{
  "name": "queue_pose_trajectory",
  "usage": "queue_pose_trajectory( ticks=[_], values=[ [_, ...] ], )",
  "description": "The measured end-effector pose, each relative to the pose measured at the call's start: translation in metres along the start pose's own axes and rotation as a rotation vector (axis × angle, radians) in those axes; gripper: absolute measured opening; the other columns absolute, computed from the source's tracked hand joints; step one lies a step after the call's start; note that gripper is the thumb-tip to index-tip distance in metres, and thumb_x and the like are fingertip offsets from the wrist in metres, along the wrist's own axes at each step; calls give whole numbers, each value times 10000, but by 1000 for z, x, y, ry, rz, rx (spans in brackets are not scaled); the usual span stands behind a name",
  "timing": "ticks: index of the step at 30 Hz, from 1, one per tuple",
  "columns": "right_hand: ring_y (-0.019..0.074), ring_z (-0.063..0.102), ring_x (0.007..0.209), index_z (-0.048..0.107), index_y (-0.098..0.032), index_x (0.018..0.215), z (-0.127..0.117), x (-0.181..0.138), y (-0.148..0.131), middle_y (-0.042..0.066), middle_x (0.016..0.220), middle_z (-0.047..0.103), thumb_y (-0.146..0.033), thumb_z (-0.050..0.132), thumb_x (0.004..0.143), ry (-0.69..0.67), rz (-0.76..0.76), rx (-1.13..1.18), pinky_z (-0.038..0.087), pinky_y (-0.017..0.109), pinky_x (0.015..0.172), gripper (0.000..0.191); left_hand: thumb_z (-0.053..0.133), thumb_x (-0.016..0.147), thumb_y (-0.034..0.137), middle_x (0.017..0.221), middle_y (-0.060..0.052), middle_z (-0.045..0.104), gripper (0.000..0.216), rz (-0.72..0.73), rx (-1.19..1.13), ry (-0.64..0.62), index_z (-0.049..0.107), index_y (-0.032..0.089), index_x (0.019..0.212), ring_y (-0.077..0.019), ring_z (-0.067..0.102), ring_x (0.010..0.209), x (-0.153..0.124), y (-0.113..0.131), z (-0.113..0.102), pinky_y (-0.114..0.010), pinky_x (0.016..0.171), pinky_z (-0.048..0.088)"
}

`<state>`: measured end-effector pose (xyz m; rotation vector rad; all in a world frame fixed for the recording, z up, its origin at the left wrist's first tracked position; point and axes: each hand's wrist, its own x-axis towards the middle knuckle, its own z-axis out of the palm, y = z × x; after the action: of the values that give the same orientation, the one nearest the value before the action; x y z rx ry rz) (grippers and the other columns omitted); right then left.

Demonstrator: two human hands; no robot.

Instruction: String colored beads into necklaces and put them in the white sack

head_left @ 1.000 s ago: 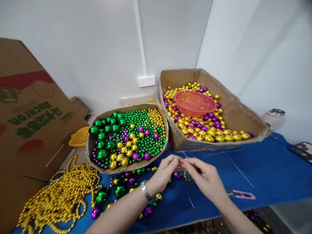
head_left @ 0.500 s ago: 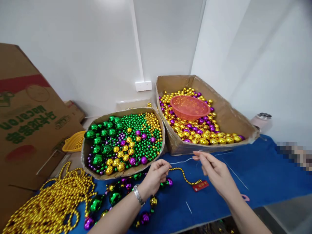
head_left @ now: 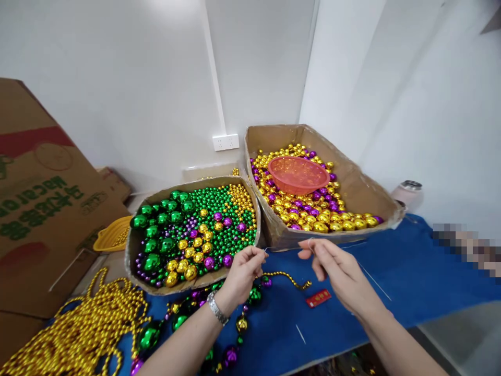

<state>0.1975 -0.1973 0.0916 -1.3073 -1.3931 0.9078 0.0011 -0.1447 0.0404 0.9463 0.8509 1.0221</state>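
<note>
My left hand (head_left: pixel 246 269), with a silver watch on the wrist, is closed in a pinch on a thin white thread; a short end shows at its fingertips. A short strand of small gold beads (head_left: pixel 287 274) runs from beneath that hand across the blue cloth (head_left: pixel 340 324). To the right, thumb and finger of my right hand (head_left: pixel 331 263) pinch thread too, a small loop showing at the tips. Whether thread spans the gap between the hands is too faint to tell. Between and below them lies a red packet (head_left: pixel 319 298), apart from the strand's curled end.
Behind my hands stand a box of green, gold and purple beads (head_left: pixel 135 271) and a larger box (head_left: pixel 364 183) with a red basket (head_left: pixel 299 175) inside. Gold bead strands (head_left: pixel 86 324) heap at left, near a big carton (head_left: pixel 43 198). A bottle (head_left: pixel 409 194) stands at right.
The thread stretched visibly between my hands before; now only bits show at the fingertips. The gold strand's end has slid left off the red packet. The view has shifted slightly.
</note>
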Motion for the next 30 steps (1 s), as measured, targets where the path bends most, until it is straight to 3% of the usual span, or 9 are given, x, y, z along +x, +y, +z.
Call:
queue_pose_trajectory(
  ticks=[4, 7, 10, 14, 17, 22, 26, 30],
  values=[
    [81, 452, 487, 608, -168, 997, 18, 8, -16, 7, 698, 612, -476, 372, 949, -160, -17, 29, 395, 224, 511, 390, 714, 723, 412, 586, 46, 467, 292, 33, 74, -28, 615, 137, 715, -40, 323, 465, 5, 2, 16, -187, 442, 222],
    [82, 437, 497, 620, -167, 960, 33, 18, -26, -37, 568, 511, -452, 397, 944, -232, -54, 49, 384, 216, 521, 363, 717, 709, 429, 602, 31, 494, 325, 89, 121, -196, 596, 132, 656, -55, 361, 514, 6, 3, 31, -190, 480, 247],
    [62, 395, 488, 621, -164, 918, 42, 32, -31, -26, 648, 524, -453, 477, 900, -175, -27, 232, 325, 194, 449, 323, 702, 709, 447, 557, 46, 440, 342, 54, 167, -347, 594, 129, 644, -53, 316, 497, 4, 6, 39, -197, 486, 241],
    [41, 289, 446, 598, -154, 866, 40, 52, -44, -64, 592, 393, -479, 523, 854, -86, 18, 379, 195, 172, 383, 334, 644, 761, 420, 608, 9, 520, 299, 122, 385, -387, 642, 123, 727, -83, 412, 533, 5, 22, 40, -214, 514, 318],
    [28, 249, 429, 586, -158, 818, 29, 65, -74, -89, 548, 310, -458, 527, 861, -74, -12, 413, 170, 165, 386, 309, 617, 784, 358, 682, -28, 599, 238, 289, 562, -353, 658, 131, 727, -115, 502, 606, 7, 46, 44, -229, 571, 386],
    [-11, 208, 364, 528, -159, 704, 6, 80, -152, -118, 466, 266, -295, 423, 951, 25, -174, 375, 117, 183, 396, 301, 601, 791, 280, 641, -17, 602, 196, 450, 682, -344, 654, 132, 673, -98, 492, 576, 1, 104, 59, -222, 544, 388],
    [-52, 220, 368, 577, -96, 827, -4, 85, -203, -131, 453, 371, -297, 398, 947, 145, -287, 230, 100, 243, 472, 295, 595, 796, 237, 551, 17, 540, 224, 514, 745, -356, 619, 119, 608, -61, 423, 501, -12, 148, 69, -202, 479, 338],
    [-73, 251, 376, 606, -71, 939, -12, 89, -231, -105, 490, 507, -353, 436, 908, 212, -438, 118, 97, 305, 491, 330, 597, 804, 234, 542, 34, 506, 248, 531, 753, -358, 593, 117, 586, -39, 396, 490, -24, 182, 79, -181, 455, 307]
  ],
)
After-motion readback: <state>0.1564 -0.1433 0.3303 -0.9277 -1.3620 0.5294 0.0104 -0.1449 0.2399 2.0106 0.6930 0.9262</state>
